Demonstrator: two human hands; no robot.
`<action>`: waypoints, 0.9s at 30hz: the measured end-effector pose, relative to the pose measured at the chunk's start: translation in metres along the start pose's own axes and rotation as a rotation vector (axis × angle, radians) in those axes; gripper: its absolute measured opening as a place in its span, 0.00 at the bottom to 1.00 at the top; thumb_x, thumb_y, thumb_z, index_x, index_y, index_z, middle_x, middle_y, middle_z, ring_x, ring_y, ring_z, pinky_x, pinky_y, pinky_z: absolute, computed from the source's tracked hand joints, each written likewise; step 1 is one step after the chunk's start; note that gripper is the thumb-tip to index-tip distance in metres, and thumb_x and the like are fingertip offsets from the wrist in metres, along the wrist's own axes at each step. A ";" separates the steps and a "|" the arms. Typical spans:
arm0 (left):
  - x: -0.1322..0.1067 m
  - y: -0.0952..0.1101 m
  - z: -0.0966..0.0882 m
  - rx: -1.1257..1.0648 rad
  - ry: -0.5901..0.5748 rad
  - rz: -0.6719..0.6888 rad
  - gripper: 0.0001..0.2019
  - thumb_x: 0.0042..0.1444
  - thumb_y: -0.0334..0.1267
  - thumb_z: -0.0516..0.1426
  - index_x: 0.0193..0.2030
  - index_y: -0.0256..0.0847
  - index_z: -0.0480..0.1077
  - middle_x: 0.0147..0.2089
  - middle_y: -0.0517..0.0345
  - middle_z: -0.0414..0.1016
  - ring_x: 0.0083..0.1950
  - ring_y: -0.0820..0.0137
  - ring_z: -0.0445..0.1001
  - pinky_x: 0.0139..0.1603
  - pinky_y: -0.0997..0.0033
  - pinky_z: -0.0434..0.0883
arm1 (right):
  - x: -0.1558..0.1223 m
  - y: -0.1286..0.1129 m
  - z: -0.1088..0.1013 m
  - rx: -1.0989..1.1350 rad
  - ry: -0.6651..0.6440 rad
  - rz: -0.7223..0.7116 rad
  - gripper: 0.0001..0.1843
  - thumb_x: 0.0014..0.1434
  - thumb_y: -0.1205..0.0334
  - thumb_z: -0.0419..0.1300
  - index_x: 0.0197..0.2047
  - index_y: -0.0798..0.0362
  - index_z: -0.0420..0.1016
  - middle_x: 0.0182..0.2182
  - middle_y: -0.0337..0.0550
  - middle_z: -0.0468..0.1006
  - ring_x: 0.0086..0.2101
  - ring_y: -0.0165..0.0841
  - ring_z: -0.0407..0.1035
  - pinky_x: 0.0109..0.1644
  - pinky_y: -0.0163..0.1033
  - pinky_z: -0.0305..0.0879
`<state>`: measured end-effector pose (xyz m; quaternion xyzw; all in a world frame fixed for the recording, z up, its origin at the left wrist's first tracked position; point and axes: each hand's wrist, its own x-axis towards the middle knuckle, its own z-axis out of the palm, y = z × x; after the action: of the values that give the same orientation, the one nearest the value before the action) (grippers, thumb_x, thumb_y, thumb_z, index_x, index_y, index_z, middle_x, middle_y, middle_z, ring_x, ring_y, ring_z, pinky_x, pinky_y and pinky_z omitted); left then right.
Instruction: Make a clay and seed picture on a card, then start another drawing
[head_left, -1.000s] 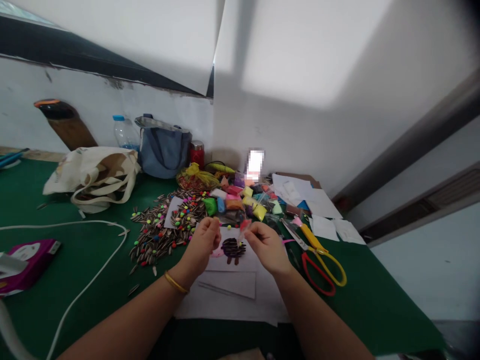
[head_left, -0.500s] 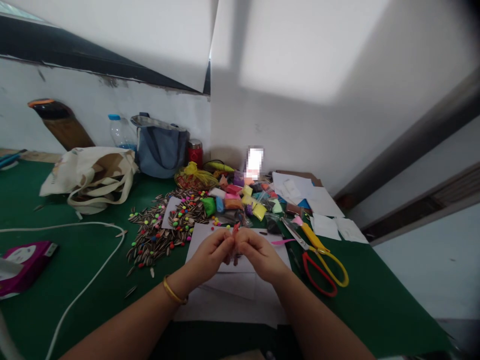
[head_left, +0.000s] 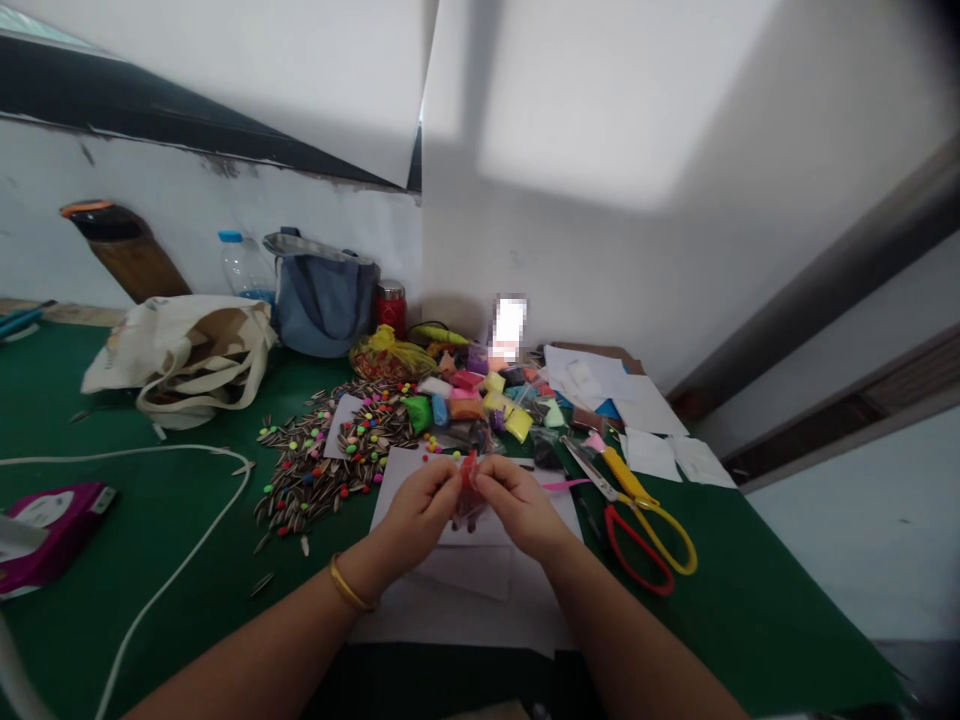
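My left hand (head_left: 420, 510) and my right hand (head_left: 519, 508) meet above a white sheet of paper (head_left: 409, 472) on the green table. Both pinch a small clear packet holding red clay (head_left: 469, 472), with fingers closed on it from either side. A gold bangle circles my left wrist. The dark craft figure on the paper is hidden behind my hands. Just beyond the hands lies a heap of small coloured clay packets (head_left: 480, 395). To the left of them spreads a pile of sunflower seeds (head_left: 315, 465) dotted with coloured beads.
Red-and-yellow scissors (head_left: 641, 525) lie right of my hands. White papers (head_left: 637, 405) sit at the back right. A cream tote bag (head_left: 180, 350), a blue bag (head_left: 322, 300), a water bottle (head_left: 240, 265) and a red jar (head_left: 391, 305) stand by the wall. A white cable (head_left: 187, 555) crosses left.
My hands came together over the paper, closing on the red clay packet that only the right hand held before. They now cover the dark figure on the paper.
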<state>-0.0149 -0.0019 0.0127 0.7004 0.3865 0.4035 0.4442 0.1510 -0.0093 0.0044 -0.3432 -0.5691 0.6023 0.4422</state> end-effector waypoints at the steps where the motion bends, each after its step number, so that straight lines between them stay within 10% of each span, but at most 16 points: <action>1: 0.001 0.000 -0.001 -0.050 0.000 -0.028 0.13 0.64 0.40 0.48 0.28 0.41 0.62 0.25 0.63 0.63 0.27 0.73 0.63 0.29 0.73 0.61 | -0.001 -0.001 0.000 -0.028 0.016 -0.012 0.15 0.65 0.50 0.54 0.33 0.51 0.65 0.26 0.39 0.74 0.24 0.31 0.70 0.28 0.36 0.67; 8: 0.004 -0.005 -0.002 -0.054 -0.069 -0.062 0.17 0.56 0.50 0.58 0.27 0.40 0.61 0.25 0.64 0.60 0.27 0.74 0.58 0.27 0.74 0.57 | -0.005 -0.011 0.004 -0.574 0.104 -0.203 0.11 0.60 0.60 0.58 0.26 0.52 0.66 0.26 0.38 0.69 0.30 0.32 0.64 0.35 0.37 0.60; 14: 0.003 -0.008 -0.003 -0.290 -0.073 -0.117 0.19 0.62 0.52 0.53 0.29 0.39 0.64 0.22 0.65 0.59 0.23 0.76 0.56 0.23 0.75 0.54 | -0.001 -0.009 -0.001 -0.115 0.171 -0.169 0.12 0.60 0.59 0.56 0.25 0.51 0.65 0.24 0.38 0.67 0.27 0.31 0.62 0.32 0.37 0.61; 21: 0.005 -0.001 0.005 -0.764 0.197 -0.202 0.18 0.62 0.49 0.56 0.28 0.41 0.56 0.23 0.69 0.53 0.21 0.80 0.50 0.21 0.78 0.51 | 0.006 -0.007 -0.001 0.183 0.330 -0.158 0.09 0.56 0.65 0.54 0.24 0.50 0.61 0.24 0.36 0.66 0.24 0.29 0.60 0.26 0.34 0.60; 27: 0.005 -0.004 0.004 -0.713 0.162 -0.225 0.20 0.62 0.52 0.55 0.28 0.41 0.56 0.21 0.70 0.54 0.20 0.80 0.50 0.20 0.79 0.50 | 0.004 -0.006 -0.002 0.221 0.147 -0.038 0.09 0.61 0.57 0.56 0.30 0.50 0.63 0.24 0.35 0.69 0.22 0.30 0.66 0.24 0.35 0.65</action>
<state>-0.0104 0.0027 0.0089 0.4209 0.3301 0.5155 0.6695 0.1524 -0.0051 0.0103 -0.3249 -0.4716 0.6260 0.5293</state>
